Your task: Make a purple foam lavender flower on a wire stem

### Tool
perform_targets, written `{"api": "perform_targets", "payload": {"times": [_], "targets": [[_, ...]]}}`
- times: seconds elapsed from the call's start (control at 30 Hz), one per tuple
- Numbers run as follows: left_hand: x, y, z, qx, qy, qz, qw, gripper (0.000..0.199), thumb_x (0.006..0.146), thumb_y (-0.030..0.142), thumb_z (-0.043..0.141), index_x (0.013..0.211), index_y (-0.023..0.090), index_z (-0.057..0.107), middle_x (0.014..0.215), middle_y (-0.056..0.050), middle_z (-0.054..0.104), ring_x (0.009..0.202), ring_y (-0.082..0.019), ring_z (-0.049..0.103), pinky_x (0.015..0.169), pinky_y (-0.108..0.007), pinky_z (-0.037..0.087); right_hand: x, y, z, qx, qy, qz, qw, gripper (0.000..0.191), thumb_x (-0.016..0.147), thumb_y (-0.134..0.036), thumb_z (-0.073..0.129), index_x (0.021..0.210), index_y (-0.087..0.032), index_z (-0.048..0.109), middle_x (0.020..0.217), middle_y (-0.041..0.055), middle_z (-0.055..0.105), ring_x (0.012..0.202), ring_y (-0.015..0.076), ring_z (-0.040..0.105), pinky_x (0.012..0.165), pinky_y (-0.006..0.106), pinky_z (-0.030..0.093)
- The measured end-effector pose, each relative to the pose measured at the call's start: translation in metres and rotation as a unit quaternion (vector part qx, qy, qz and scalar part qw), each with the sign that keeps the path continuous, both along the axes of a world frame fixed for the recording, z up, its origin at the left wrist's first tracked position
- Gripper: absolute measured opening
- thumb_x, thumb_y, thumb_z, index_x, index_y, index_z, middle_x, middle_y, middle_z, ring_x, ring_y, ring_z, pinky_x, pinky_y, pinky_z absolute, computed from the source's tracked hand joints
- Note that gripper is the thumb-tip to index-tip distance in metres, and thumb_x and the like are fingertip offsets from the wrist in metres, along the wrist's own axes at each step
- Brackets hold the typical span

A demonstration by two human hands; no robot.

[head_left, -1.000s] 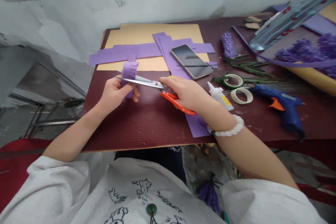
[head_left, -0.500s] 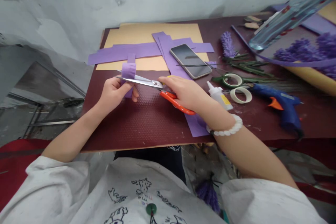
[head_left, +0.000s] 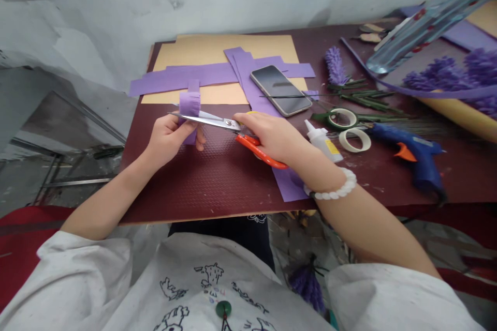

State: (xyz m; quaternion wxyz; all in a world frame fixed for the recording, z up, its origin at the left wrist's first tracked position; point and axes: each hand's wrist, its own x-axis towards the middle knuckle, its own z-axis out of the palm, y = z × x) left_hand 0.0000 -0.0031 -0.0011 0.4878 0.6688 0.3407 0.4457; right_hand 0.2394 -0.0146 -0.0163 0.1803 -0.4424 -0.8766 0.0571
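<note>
While we snip, our left hand pinches the curled purple paper strip just left of the phone | our right hand grips the orange scissors, blades at the strip.

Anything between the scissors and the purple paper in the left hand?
Nothing visible. The paper appears to sit between the open blades of the scissors, with no object in the gap. The left hand grips it just below the blades.

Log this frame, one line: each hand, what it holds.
left hand: holds purple paper strip | right hand: grips orange-handled scissors | blades: open at strip | surface: maroon board
</note>
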Motion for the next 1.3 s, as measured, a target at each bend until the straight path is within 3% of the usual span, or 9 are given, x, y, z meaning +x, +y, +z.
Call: {"api": "perform_targets", "payload": {"times": [0.4, 0.63, 0.83, 1.1, 1.3], "targets": [[-0.001, 0.0001, -0.0022, -0.009, 0.004, 0.034, 0.999, 0.015, 0.083, 0.025, 0.061, 0.072, 0.015, 0.059, 0.056, 0.0, 0.064, 0.045, -0.011, 0.06, 0.047, -0.024, 0.05, -0.0017, -0.0014, -0.0008, 0.01, -0.028, -0.022, 0.999, 0.034, 0.092, -0.036, 0.039, 0.115, -0.016, 0.054, 0.086, 0.0087, 0.067, 0.074, 0.0219, 0.057, 0.062, 0.03, 0.036], [-0.0028, 0.0024, -0.0034, 0.01, -0.03, 0.06, 0.998, 0.014, 0.079, 0.023, 0.062, 0.069, 0.017, 0.055, 0.054, 0.002, 0.06, 0.043, -0.01, 0.056, 0.045, -0.024, 0.047, -0.0046, 0.0006, -0.0012, 0.008, 0.041, 0.028, 0.999, 0.047, 0.095, -0.038, 0.038, 0.135, -0.014, 0.041, 0.109, 0.0149, 0.061, 0.103, 0.0275, 0.054, 0.088, 0.039, 0.043], [0.0008, -0.0018, 0.0024, 0.033, 0.028, 0.051, 0.998, 0.021, 0.082, 0.029, 0.064, 0.068, 0.014, 0.059, 0.061, -0.003, 0.067, 0.049, -0.013, 0.062, 0.053, -0.027, 0.053, -0.003, 0.0002, -0.0017, -0.02, 0.032, 0.012, 0.999, 0.044, 0.094, -0.035, 0.041, 0.133, -0.016, 0.044, 0.108, 0.0132, 0.062, 0.102, 0.0266, 0.057, 0.08, 0.035, 0.045], [0.0011, -0.002, 0.004, 0.039, 0.036, 0.041, 0.998, 0.025, 0.082, 0.033, 0.065, 0.067, 0.013, 0.062, 0.064, -0.005, 0.069, 0.05, -0.013, 0.064, 0.056, -0.027, 0.055, -0.003, -0.001, -0.0001, -0.017, 0.039, 0.011, 0.999, 0.038, 0.094, -0.035, 0.039, 0.125, -0.016, 0.048, 0.098, 0.0114, 0.063, 0.088, 0.0229, 0.058, 0.075, 0.032, 0.043], [0.0004, -0.0024, 0.0027, 0.045, 0.038, 0.039, 0.997, 0.023, 0.084, 0.027, 0.062, 0.066, 0.013, 0.063, 0.063, -0.005, 0.069, 0.051, -0.013, 0.064, 0.057, -0.026, 0.055, -0.0032, 0.0, -0.0026, 0.011, 0.007, -0.002, 1.0, 0.033, 0.092, -0.032, 0.038, 0.118, -0.015, 0.051, 0.093, 0.0116, 0.065, 0.081, 0.0224, 0.058, 0.069, 0.031, 0.04]]}}
